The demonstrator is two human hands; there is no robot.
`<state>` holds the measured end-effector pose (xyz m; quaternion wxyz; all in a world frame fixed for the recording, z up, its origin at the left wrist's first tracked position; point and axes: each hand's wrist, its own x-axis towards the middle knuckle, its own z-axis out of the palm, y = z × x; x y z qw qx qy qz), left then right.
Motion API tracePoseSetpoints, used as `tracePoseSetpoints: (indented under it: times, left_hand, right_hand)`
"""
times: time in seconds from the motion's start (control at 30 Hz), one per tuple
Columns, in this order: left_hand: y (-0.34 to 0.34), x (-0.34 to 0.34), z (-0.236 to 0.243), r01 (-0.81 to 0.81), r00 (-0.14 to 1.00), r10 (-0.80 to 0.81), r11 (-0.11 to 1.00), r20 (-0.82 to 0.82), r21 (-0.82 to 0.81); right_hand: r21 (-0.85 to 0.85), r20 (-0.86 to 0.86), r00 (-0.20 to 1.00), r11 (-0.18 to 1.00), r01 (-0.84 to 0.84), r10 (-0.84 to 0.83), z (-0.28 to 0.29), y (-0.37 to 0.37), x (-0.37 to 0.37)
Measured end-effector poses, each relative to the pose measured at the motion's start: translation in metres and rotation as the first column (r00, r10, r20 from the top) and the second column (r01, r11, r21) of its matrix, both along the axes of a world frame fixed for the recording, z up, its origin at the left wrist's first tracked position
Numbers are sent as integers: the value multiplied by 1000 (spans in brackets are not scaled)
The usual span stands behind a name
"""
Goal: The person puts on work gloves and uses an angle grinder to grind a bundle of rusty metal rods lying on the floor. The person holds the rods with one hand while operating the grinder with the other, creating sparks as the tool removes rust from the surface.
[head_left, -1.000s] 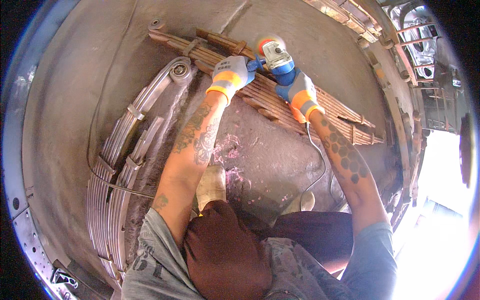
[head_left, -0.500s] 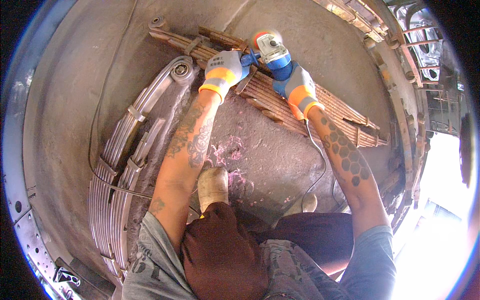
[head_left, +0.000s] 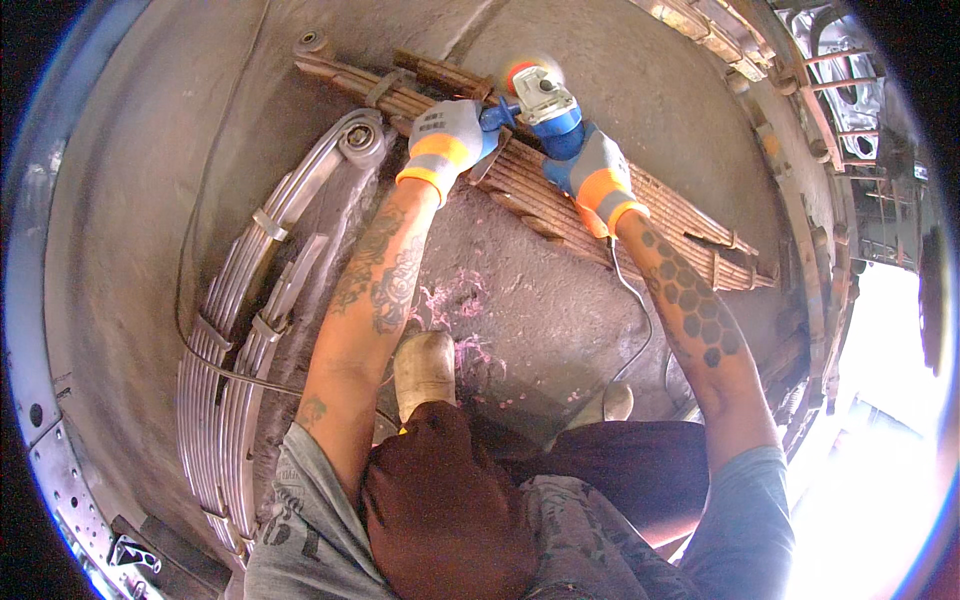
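Both my hands, in grey gloves with orange cuffs and blue palms, grip a blue angle grinder (head_left: 552, 122) with a silver head. My left hand (head_left: 446, 142) closes round its side handle, and my right hand (head_left: 596, 178) wraps the body from which a cord trails down. A red-orange disc (head_left: 521, 74) shows at the far side of the head, its rim blurred as if spinning. Under the tool lies a rusty brown leaf spring pack (head_left: 570, 222), running from upper left to lower right. Whether the disc touches the steel cannot be made out.
A cleaner, grey leaf spring pack (head_left: 235, 365) lies to the left, a rolled eye at its far end. A thin cable (head_left: 250, 381) crosses it. My shoe (head_left: 424, 370) is near pink marks on the concrete floor (head_left: 520, 310). More rusty steel parts (head_left: 790, 190) line the right side.
Hardly anything has moved; the grinder and both hands keep almost the same place over the rusty spring pack. My left hand has shifted very slightly.
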<state>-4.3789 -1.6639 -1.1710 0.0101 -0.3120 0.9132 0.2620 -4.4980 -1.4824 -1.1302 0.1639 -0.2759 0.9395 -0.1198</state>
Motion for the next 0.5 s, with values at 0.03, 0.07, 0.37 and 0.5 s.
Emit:
tracePoseSetpoints:
  times: [0.03, 0.07, 0.37, 0.5]
  left_hand:
    - [2, -1, 1, 2, 1000, -2, 1000, -8, 8]
    - [4, -1, -1, 3, 1000, -3, 1000, -17, 14]
    - [24, -6, -15, 28, 998, -24, 997, -53, 66]
    - [30, -9, -18, 50, 996, -44, 996, -76, 79]
  right_hand:
    - [6, -7, 1000, 1000, -6, 6, 0, 2, -1]
    - [7, -4, 1000, 1000, -11, 11, -2, 4, -2]
    - [63, 36, 999, 997, 38, -40, 2, 23, -3]
    - [38, -4, 1000, 999, 28, -27, -6, 33, -6]
